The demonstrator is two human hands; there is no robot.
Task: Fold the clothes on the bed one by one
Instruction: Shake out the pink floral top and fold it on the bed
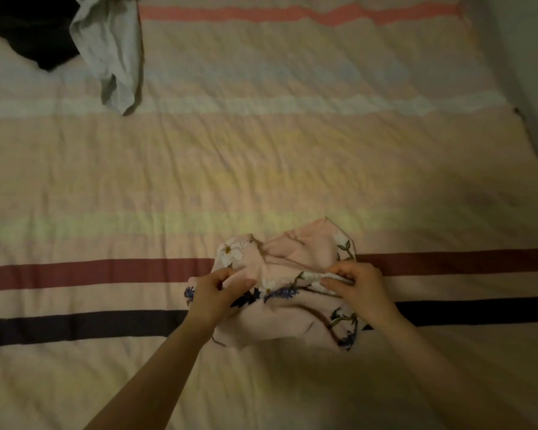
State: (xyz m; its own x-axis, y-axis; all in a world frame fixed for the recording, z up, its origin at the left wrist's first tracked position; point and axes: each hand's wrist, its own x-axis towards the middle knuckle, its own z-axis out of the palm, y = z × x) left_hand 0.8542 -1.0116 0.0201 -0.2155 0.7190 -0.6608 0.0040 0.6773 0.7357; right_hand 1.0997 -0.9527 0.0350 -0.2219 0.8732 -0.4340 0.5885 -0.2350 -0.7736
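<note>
Floral pink garment (288, 293) lies bunched on the striped bedspread (261, 169), its long axis running sideways between both grips, left hand (213, 294) pinching its left edge and right hand (356, 288) pinching a central ridge, both equally near.

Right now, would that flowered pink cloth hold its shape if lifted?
Probably not: the pink cloth lies bunched and creased where both hands pinch it, so it likely droops. It looks thin, so probably light. It might slide easily on the bedspread.
</note>
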